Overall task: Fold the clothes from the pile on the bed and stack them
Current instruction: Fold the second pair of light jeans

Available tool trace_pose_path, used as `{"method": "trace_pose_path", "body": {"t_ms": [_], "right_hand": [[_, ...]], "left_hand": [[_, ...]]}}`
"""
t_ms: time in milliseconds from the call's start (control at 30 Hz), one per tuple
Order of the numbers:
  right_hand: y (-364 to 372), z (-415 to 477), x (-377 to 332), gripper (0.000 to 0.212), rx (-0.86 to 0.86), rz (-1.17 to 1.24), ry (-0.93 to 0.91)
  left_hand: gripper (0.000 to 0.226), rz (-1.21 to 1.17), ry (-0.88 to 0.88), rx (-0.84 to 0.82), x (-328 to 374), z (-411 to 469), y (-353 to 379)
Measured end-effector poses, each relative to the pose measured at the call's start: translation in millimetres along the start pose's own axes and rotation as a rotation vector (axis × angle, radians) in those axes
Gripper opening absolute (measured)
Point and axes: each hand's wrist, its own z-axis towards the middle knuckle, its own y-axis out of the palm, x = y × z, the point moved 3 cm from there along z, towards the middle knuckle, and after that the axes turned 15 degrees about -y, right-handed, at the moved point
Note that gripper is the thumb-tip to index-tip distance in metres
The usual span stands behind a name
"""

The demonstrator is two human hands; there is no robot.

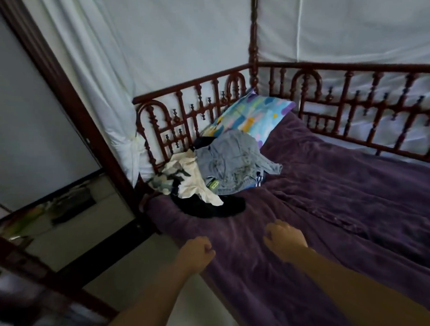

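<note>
Fingers of the left hand (198, 250) curl into a loose fist holding nothing, over the near edge of the bedspread (342, 196). The right hand (285, 241) bends its fingers down onto that plush purple bedspread; whether it grips, I cannot tell. Farther up the bedspread lies the pile (216, 172): rumpled grey denim (233, 163), crumpled cream cloth (189, 184), black fabric (215, 208), against a patterned pillow (254, 115).

pillow (254, 115): colourful, leaning on carved railing (186, 108) | white netting (140, 38): behind railing | purple blanket (354, 192): rumpled
</note>
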Motion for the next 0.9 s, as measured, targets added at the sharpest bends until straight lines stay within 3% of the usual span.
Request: {"method": "trace_pose_path", "body": {"t_ms": [133, 567, 900], "right_hand": [[24, 79, 23, 0.029, -0.055, 0.06, 0.073], [66, 256, 60, 0.023, -0.147, 0.192, 0.255], [129, 366, 125, 0.043, -0.112, 0.257, 0.687]], "left_hand": [[0.026, 0.056, -0.035, -0.042, 0, 78, -16], [0.015, 0.076, 0.02, -0.169, 0, 279, -81], [0.005, 0.126, 0.2, -0.404, 22, 476, -70]]}}
